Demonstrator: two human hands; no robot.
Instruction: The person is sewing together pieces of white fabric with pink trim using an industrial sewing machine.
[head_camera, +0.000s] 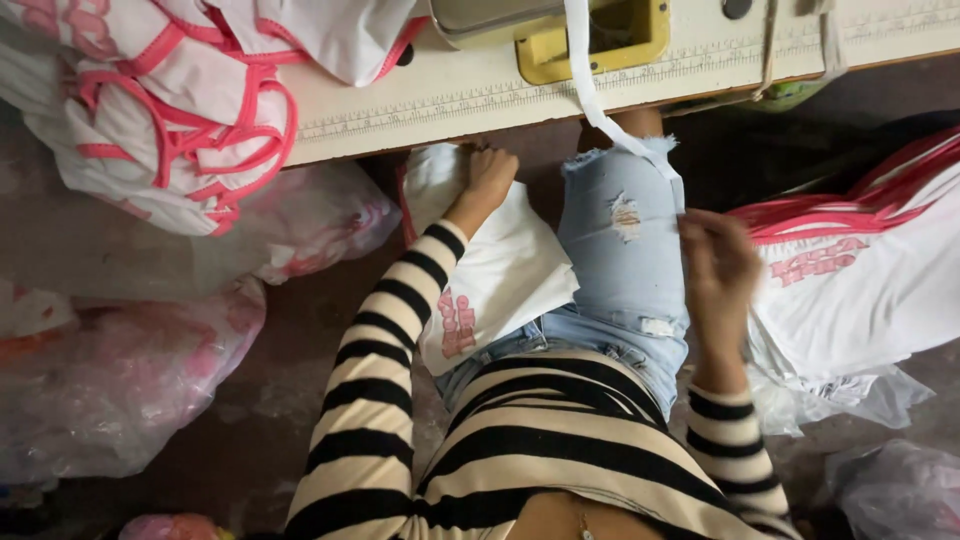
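Note:
I look down at my lap under a sewing table. My left hand (488, 178) grips a white fabric piece with pink print (500, 275) that lies over my left thigh, just below the table edge. My right hand (716, 262) is blurred beside my right thigh, its fingers pinched on the end of a white strip of tape (600, 110) that hangs down from the yellow part of the machine (590, 45). I wear light blue ripped denim shorts (625, 260) and a black-and-cream striped top.
The cream table top (480, 95) with a ruler edge runs across the top. A pile of white pieces with pink trim (180, 120) lies on its left. More white-and-pink pieces (860, 270) are stacked at right. Plastic bags (120, 370) sit on the floor at left.

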